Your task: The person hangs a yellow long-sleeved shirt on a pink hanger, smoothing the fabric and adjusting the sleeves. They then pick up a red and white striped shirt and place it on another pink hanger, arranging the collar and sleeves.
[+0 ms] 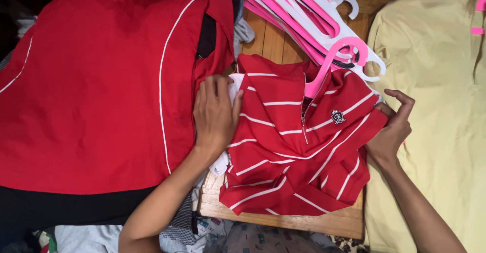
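While left hand lies flat, right hand fingers pinch folded red white-striped shirt.

Red polo shirt w/ thin white stripes, short zip at the neck and a small dark badge on the chest. It lies folded and a bit crumpled on the wooden board, front side up, collar toward the pink hangers, btw. both hands.

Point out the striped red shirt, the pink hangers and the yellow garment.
striped red shirt (pixel 283 151), head view, on its front panel.
pink hangers (pixel 304 20), head view, on the stacked arms.
yellow garment (pixel 435 106), head view, on its flat middle.
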